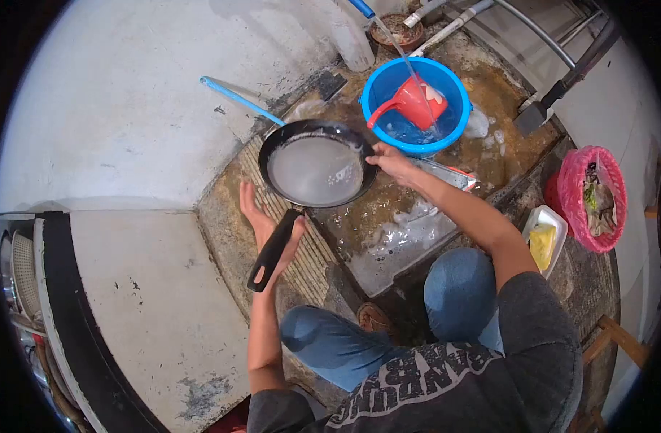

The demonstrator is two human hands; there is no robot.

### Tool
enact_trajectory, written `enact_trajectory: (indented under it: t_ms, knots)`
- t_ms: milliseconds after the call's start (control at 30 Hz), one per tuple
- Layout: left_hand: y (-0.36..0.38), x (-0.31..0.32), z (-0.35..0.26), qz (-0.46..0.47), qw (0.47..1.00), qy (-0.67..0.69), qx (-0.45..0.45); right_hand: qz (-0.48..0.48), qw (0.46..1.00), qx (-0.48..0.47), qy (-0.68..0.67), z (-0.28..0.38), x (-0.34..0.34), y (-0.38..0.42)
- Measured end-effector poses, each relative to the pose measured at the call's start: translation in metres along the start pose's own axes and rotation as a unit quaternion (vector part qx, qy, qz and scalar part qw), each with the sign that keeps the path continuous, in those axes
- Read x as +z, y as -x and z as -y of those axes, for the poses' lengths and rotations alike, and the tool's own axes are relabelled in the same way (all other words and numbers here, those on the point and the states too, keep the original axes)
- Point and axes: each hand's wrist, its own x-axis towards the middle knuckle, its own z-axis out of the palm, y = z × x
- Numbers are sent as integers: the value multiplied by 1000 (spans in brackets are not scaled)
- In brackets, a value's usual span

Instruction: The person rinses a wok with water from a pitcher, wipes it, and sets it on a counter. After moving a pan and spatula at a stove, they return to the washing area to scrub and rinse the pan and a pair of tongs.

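A black frying pan [316, 169] with cloudy water in it is held up over the wet floor. My right hand [392, 162] grips its rim on the right side, thumb on top. Behind the pan's black handle, my left hand [262, 224] has its fingers stretched out and apart; the handle crosses in front of the palm and thumb. Beyond my right hand stands a blue bucket [454, 76] of water with a red dipper [421, 105] in it. Water pours into the bucket from a blue hose [361, 8].
A pink-lined basket [619, 195] of scraps stands at right, beside a white tray [556, 218] with a yellow sponge-like item. A blue stick-like handle [240, 97] leans at the wall. Suds lie on the floor near a clay pot [396, 30]. A white ledge [150, 303] borders the left.
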Motion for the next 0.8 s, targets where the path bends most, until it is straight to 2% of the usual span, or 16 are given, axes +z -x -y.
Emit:
enact_trajectory:
  t_ms: [67,100,167,200,267,300,333,400,433,467,500,600,633,700,767,800]
  knots:
    - [24,-9,42,100,982,58,-149,-46,998,-22,23,1,-1,-10]
    - [34,-13,74,152,938,174,-260,-18,999,-33,15,17,-1,-2]
    - [39,-23,62,219,885,302,-278,-53,996,-61,25,27,3,-1]
    - [41,-24,76,239,817,401,-338,-73,994,-74,27,32,5,1]
    - [47,-25,117,264,636,576,-440,-59,995,-83,15,39,5,6]
    - [32,-26,77,266,619,556,-486,-54,994,-96,2,40,6,6]
    - [29,-21,72,297,637,533,-471,-50,993,-110,-9,43,6,6]
    - [28,-11,64,359,664,485,-440,-83,975,-208,5,29,10,-5]
    - [29,0,56,343,678,430,-487,-84,969,-231,35,31,9,-3]
    - [34,12,69,309,663,415,-541,-85,961,-255,66,37,7,0]
    - [37,21,74,304,668,404,-546,2,993,-101,65,64,1,16]
    - [59,43,90,292,669,359,-581,-203,955,-171,130,70,-14,-4]
    - [68,52,95,282,663,380,-580,-367,906,-211,17,70,-16,-2]
    - [79,65,99,219,677,369,-598,-405,911,-43,-59,30,-57,-56]
    - [84,74,104,163,687,350,-615,-353,896,111,-245,14,-81,-89]
    - [84,78,109,166,691,348,-611,-316,868,189,-332,18,-84,-93]
